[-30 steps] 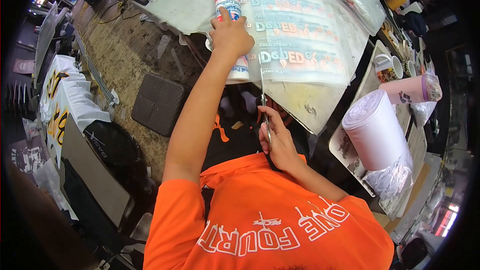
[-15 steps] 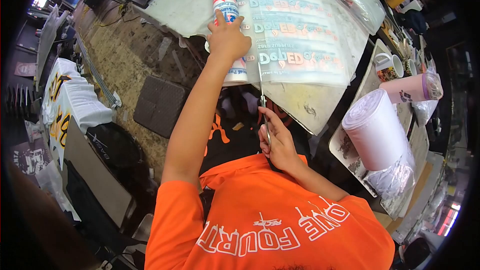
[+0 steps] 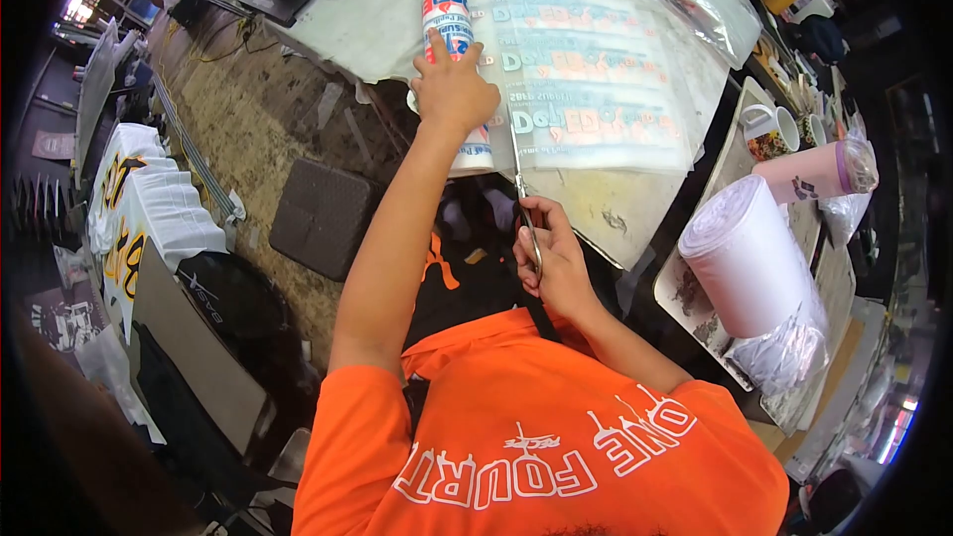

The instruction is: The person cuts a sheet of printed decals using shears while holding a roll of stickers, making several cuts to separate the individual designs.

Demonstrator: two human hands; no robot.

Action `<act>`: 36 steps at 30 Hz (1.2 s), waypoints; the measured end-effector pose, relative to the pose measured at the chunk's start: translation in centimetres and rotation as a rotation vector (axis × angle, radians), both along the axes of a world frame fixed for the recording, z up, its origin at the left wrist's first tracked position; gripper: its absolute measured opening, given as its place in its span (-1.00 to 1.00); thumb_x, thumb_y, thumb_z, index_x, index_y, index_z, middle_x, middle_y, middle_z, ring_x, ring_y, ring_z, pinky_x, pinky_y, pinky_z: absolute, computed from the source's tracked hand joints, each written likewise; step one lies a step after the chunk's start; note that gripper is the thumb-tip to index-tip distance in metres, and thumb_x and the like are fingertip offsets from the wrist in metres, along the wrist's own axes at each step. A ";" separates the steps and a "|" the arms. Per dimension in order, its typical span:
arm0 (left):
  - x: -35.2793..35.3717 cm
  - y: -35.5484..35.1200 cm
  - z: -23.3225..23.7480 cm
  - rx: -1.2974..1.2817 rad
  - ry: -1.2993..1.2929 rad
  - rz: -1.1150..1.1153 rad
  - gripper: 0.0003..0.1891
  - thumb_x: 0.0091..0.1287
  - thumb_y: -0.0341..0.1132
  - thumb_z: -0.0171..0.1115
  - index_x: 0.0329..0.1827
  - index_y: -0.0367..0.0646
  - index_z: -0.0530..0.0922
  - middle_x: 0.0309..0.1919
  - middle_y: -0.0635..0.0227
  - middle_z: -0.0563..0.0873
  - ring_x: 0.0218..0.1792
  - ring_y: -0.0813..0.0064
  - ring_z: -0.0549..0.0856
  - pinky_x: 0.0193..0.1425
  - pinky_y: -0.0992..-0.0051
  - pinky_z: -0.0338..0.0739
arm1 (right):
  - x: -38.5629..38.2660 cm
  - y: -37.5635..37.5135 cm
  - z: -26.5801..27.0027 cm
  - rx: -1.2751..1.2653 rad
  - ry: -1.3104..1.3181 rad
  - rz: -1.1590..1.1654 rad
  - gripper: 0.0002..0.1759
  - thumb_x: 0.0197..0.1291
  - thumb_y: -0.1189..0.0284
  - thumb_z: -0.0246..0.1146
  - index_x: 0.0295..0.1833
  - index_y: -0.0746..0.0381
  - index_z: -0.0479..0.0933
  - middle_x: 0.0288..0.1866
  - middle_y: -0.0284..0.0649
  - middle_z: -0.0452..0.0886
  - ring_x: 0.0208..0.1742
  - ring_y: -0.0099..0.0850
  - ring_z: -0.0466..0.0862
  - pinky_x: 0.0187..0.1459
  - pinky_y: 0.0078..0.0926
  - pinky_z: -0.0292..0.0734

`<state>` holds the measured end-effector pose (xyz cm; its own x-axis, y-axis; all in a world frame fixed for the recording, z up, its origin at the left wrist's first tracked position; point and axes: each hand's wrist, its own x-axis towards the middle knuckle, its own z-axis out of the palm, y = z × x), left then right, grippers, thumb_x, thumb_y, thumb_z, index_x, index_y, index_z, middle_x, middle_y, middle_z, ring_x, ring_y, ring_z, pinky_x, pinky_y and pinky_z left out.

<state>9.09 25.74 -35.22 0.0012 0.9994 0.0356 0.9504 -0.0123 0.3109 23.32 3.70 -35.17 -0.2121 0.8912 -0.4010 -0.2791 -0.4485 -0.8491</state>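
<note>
At the near edge of the printed film (image 3: 596, 89), the right hand (image 3: 551, 263) gripped scissors (image 3: 520, 174); the left hand (image 3: 454, 89) clasped the roll (image 3: 446, 5) beside it, bare tabletop (image 3: 382, 15) beyond.

The left arm stretches straight, left hand (image 3: 454, 89) palm-down at the left edge of the printed sheet (image 3: 596, 89). The right hand (image 3: 548, 258), fingers curled closed, hovers at its near edge.

orange shirt (image 3: 536, 437) | short sleeves | white lettering "ONE FOURT" | bare forearms
</note>
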 end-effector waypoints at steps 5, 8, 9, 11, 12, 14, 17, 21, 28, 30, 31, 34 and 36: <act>0.3 -0.1 -0.3 0.013 0.029 0.006 -0.29 0.18 -0.10 0.29 0.51 0.31 0.51 0.68 -0.12 0.09 0.48 -0.31 0.31 0.47 -0.18 0.35 | -0.3 -0.1 -1.1 0.035 -0.019 0.022 -0.57 0.62 0.37 0.10 0.44 0.13 0.15 -0.43 -0.35 0.40 -0.62 -0.62 0.33 -0.61 -0.59 0.23; 0.5 -0.5 0.3 0.012 0.019 -0.001 -0.34 0.23 -0.17 0.22 0.49 0.20 0.55 0.68 -0.17 0.06 0.44 -0.30 0.34 0.47 -0.11 0.34 | -0.5 0.4 -1.0 0.033 -0.009 -0.010 -0.59 0.62 0.37 0.11 0.42 0.14 0.16 -0.43 -0.34 0.42 -0.63 -0.62 0.34 -0.64 -0.59 0.23; 0.6 -0.5 0.2 0.016 0.020 -0.007 -0.34 0.23 -0.17 0.22 0.49 0.20 0.55 0.68 -0.17 0.06 0.44 -0.30 0.34 0.47 -0.11 0.34 | -0.4 1.1 -0.6 0.023 -0.035 -0.025 -0.59 0.62 0.37 0.11 0.41 0.14 0.16 -0.44 -0.33 0.43 -0.63 -0.62 0.34 -0.65 -0.58 0.23; 0.5 -0.5 0.0 0.031 0.009 -0.006 -0.35 0.24 -0.17 0.20 0.49 0.20 0.56 0.68 -0.17 0.06 0.44 -0.30 0.34 0.46 -0.12 0.33 | -0.3 2.4 -0.6 0.023 -0.069 -0.039 -0.58 0.61 0.35 0.13 0.40 0.15 0.16 -0.44 -0.31 0.44 -0.64 -0.60 0.34 -0.65 -0.57 0.23; 0.4 -0.4 -0.2 0.036 0.012 -0.010 -0.35 0.24 -0.17 0.20 0.49 0.20 0.56 0.68 -0.17 0.06 0.44 -0.30 0.34 0.46 -0.12 0.33 | -0.3 2.4 -0.8 0.027 -0.066 -0.043 -0.58 0.61 0.35 0.13 0.40 0.15 0.16 -0.44 -0.31 0.44 -0.64 -0.60 0.34 -0.65 -0.57 0.23; 0.3 -0.2 -0.6 0.049 0.017 -0.014 -0.33 0.24 -0.13 0.23 0.51 0.27 0.51 0.67 -0.16 0.11 0.44 -0.37 0.34 0.42 -0.27 0.37 | -0.5 2.5 -1.0 0.016 0.003 -0.040 -0.53 0.58 0.26 0.20 0.38 0.13 0.16 -0.40 -0.27 0.45 -0.62 -0.57 0.34 -0.63 -0.56 0.25; 0.4 -0.3 -0.5 0.052 0.029 -0.010 -0.33 0.24 -0.14 0.23 0.51 0.27 0.52 0.67 -0.16 0.11 0.43 -0.37 0.35 0.41 -0.26 0.39 | -0.5 2.4 -1.7 0.011 -0.014 -0.053 -0.54 0.58 0.25 0.20 0.36 0.13 0.16 -0.41 -0.27 0.44 -0.61 -0.56 0.34 -0.63 -0.55 0.24; 0.6 -0.4 -0.5 0.058 0.025 -0.022 -0.34 0.23 -0.15 0.22 0.50 0.26 0.53 0.67 -0.18 0.10 0.42 -0.38 0.36 0.41 -0.23 0.40 | -0.4 4.5 -0.6 0.002 -0.039 -0.083 -0.60 0.60 0.31 0.17 0.31 0.17 0.15 -0.44 -0.30 0.43 -0.63 -0.57 0.34 -0.63 -0.54 0.26; 0.5 -0.4 -0.7 0.095 0.006 -0.012 -0.37 0.22 -0.19 0.22 0.46 0.18 0.59 0.65 -0.18 0.15 0.37 -0.28 0.41 0.39 -0.10 0.44 | -1.1 5.3 -1.1 0.026 0.010 -0.082 -0.52 0.57 0.31 0.20 0.38 0.17 0.13 -0.43 -0.30 0.45 -0.62 -0.57 0.35 -0.62 -0.54 0.26; 0.5 -0.3 -0.6 0.102 0.011 -0.016 -0.37 0.23 -0.19 0.21 0.45 0.18 0.59 0.65 -0.18 0.15 0.37 -0.28 0.41 0.38 -0.10 0.45 | -1.2 5.5 -0.9 0.035 -0.001 -0.079 -0.50 0.57 0.31 0.21 0.40 0.17 0.13 -0.43 -0.30 0.45 -0.62 -0.57 0.35 -0.62 -0.54 0.27; 0.6 -0.4 -0.6 0.100 0.017 -0.013 -0.38 0.23 -0.18 0.21 0.45 0.18 0.60 0.65 -0.18 0.15 0.36 -0.28 0.41 0.38 -0.10 0.45 | -1.1 5.8 -0.8 0.026 -0.015 -0.078 -0.49 0.56 0.31 0.22 0.41 0.17 0.14 -0.43 -0.30 0.46 -0.62 -0.57 0.36 -0.62 -0.53 0.27; 0.9 -0.6 -0.3 0.088 0.025 -0.014 -0.39 0.24 -0.18 0.20 0.45 0.17 0.60 0.65 -0.17 0.15 0.37 -0.29 0.40 0.39 -0.09 0.44 | -0.9 7.4 -0.4 0.011 -0.069 -0.092 -0.48 0.56 0.32 0.22 0.42 0.19 0.16 -0.43 -0.30 0.46 -0.62 -0.56 0.36 -0.62 -0.52 0.28; 0.9 -0.5 -0.3 0.082 0.031 -0.013 -0.39 0.24 -0.18 0.20 0.44 0.18 0.60 0.65 -0.17 0.15 0.38 -0.29 0.40 0.40 -0.09 0.44 | -1.0 8.0 -0.4 0.009 -0.107 -0.102 -0.48 0.55 0.32 0.23 0.43 0.19 0.18 -0.44 -0.30 0.46 -0.62 -0.56 0.37 -0.62 -0.51 0.28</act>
